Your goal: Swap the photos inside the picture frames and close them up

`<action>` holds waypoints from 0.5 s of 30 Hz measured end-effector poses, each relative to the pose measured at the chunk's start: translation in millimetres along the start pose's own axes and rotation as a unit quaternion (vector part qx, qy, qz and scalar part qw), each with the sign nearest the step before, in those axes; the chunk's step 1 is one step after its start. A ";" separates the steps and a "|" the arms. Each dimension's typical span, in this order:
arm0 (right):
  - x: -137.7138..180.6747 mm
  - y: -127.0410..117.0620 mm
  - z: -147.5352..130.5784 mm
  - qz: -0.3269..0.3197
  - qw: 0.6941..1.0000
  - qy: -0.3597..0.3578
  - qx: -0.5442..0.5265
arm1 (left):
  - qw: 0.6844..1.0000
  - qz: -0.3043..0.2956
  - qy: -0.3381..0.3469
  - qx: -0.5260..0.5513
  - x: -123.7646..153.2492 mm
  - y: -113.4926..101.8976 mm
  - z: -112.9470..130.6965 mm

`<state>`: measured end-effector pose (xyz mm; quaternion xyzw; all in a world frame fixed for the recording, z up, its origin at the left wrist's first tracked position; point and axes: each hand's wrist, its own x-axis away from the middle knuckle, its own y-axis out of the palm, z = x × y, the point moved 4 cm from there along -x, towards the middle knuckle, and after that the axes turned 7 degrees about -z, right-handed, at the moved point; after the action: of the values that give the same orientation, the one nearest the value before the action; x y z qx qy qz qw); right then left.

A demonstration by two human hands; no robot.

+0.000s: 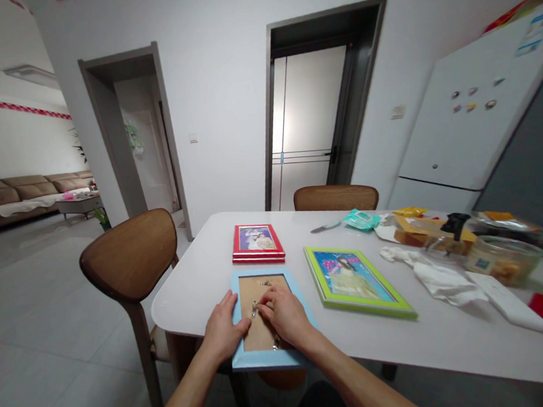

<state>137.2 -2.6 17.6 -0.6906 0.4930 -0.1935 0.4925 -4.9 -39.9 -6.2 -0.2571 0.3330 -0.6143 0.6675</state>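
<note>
A light blue picture frame (pixel 303 302) lies face down at the table's near edge, its brown backing board (pixel 252 341) showing. My left hand (pixel 223 327) rests over the frame's left side, fingers stretched out and thumb on the board. With thumb and fingers pinched together, my right hand (pixel 283 313) is at a small metal clip (pixel 255 309) in the middle of the board. Another metal fitting (pixel 266 283) is near the top, and one more (pixel 277 342) near the bottom. My right hand hides part of the board.
Two stacked red picture frames (pixel 258 242) lie beyond the blue one. A green picture frame (pixel 359 281) is to its right. Farther right are a knife (pixel 325 228), wet wipes (pixel 361 219), crumpled tissue (pixel 442 280) and a plastic tub (pixel 502 259). A chair (pixel 131 257) stands left.
</note>
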 end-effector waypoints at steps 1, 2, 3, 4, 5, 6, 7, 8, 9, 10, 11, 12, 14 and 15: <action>-0.5 1.2 -2.2 -0.004 1.000 -0.014 -0.003 | 1.000 0.000 -0.001 0.000 0.0 -0.2 0.1; -1.0 2.5 -4.6 -0.009 1.000 -0.028 -0.007 | 1.000 0.001 -0.001 0.001 0.0 -0.4 0.1; -1.5 3.7 -6.8 -0.015 0.999 -0.041 -0.011 | 1.000 0.001 -0.001 0.001 0.1 -0.5 0.0; -1.9 4.5 -8.4 -0.021 0.998 -0.051 -0.014 | 1.000 0.001 0.000 0.001 0.1 -0.7 -0.1; -2.0 4.6 -9.3 -0.025 0.998 -0.057 -0.020 | 1.000 0.000 0.001 0.000 0.2 -0.8 -0.2; -1.3 3.7 -9.3 -0.027 0.997 -0.061 -0.027 | 1.000 0.000 0.002 0.000 0.3 -0.9 -0.3; 0.2 1.7 -8.3 -0.028 0.997 -0.062 -0.037 | 1.000 -0.001 0.003 0.000 0.5 -1.1 -0.5; 2.7 -1.0 -6.8 -0.032 0.996 -0.066 -0.050 | 1.000 -0.001 0.003 0.000 0.7 -1.2 -0.6; 6.3 -4.4 -4.8 -0.040 0.994 -0.072 -0.066 | 1.000 -0.002 0.002 0.001 0.9 -1.2 -0.7; 10.9 -7.9 -2.7 -0.055 0.992 -0.080 -0.083 | 1.000 -0.002 0.002 0.002 1.1 -1.1 -0.7; 16.2 -11.5 -0.6 -0.077 0.988 -0.089 -0.098 | 1.000 -0.001 0.002 0.002 1.1 -1.0 -0.7; 21.9 -14.9 1.1 -0.103 0.984 -0.099 -0.110 | 1.000 -0.001 0.001 0.003 1.1 -0.8 -0.8; 32.2 -20.7 3.0 -0.155 0.973 -0.117 -0.125 | 1.000 0.001 0.000 0.004 0.7 -0.1 -0.9; 36.0 -22.6 3.3 -0.175 0.968 -0.124 -0.128 | 1.000 0.002 0.000 0.003 0.4 0.2 -1.0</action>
<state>166.5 -31.8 28.0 -0.8422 0.3202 -0.1249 0.4154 -5.5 -40.3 -7.0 -0.2543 0.3317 -0.6143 0.6693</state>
